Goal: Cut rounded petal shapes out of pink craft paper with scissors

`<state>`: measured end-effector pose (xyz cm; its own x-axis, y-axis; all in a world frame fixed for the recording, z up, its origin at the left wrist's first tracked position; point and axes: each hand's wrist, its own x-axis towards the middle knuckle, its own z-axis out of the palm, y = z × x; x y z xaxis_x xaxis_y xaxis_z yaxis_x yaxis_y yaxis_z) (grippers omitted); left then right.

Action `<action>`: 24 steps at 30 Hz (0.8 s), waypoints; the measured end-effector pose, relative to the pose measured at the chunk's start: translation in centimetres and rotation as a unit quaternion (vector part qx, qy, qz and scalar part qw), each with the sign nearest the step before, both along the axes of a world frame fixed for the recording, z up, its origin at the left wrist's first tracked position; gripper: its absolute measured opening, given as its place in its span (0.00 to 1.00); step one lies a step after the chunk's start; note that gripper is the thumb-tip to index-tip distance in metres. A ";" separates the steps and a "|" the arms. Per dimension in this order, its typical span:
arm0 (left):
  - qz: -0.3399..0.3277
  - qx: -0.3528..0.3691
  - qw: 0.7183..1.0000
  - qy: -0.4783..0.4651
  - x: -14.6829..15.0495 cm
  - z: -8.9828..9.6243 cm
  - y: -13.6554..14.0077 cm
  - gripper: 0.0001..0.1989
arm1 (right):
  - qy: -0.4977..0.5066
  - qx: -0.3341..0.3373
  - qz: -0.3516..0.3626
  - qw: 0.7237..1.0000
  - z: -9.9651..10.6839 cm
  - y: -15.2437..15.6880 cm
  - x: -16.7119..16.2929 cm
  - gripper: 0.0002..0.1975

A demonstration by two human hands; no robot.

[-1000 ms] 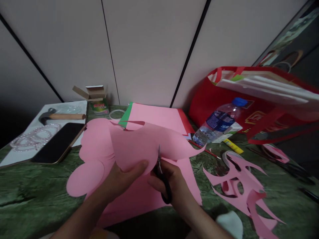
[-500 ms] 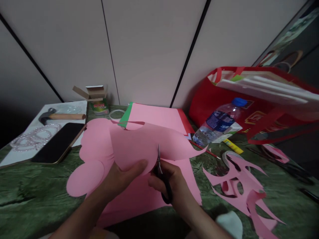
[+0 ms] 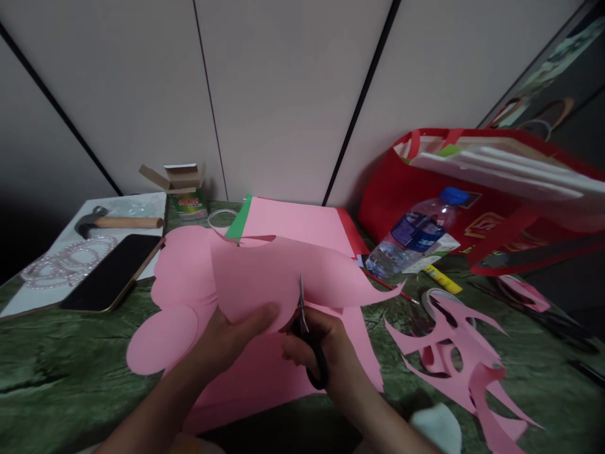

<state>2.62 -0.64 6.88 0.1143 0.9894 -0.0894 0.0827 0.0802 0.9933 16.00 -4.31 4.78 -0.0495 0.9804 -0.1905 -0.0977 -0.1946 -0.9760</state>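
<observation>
My left hand (image 3: 236,334) pinches the lower edge of a pink paper sheet (image 3: 258,277), its thumb lying on the front face. Black-handled scissors (image 3: 314,359) are gripped in my right hand (image 3: 326,340), their blades pointing up with the paper between them. From the cut, a curved strip of the sheet trails off to the right. Under both hands lies a stack of pink paper (image 3: 265,378). Cut pink paper ovals (image 3: 163,340) rest to the left of my left hand, overlapping other rounded pink pieces (image 3: 184,265).
Pink paper scraps (image 3: 454,347) lie at right, over a tape roll. Behind them stand a water bottle (image 3: 416,230) and a red bag (image 3: 387,183). A phone (image 3: 113,271), a hammer (image 3: 127,222), beads (image 3: 66,261) and an opened small box (image 3: 186,195) occupy the left side.
The paper's right-hand strip has swung slightly farther right and down near the scissors. Both hands keep nearly the same place and hold.
</observation>
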 end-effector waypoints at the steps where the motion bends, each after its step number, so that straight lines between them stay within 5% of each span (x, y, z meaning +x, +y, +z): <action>1: -0.001 0.001 1.000 -0.001 0.0 0.0 0.0 0.11 | -0.002 -0.002 -0.001 1.000 0.1 0.0 0.0 0.11; 24: 0.008 0.012 0.999 -0.052 0.3 -0.8 0.3 0.09 | 0.028 0.007 -0.004 1.000 0.2 -0.1 -0.3 0.10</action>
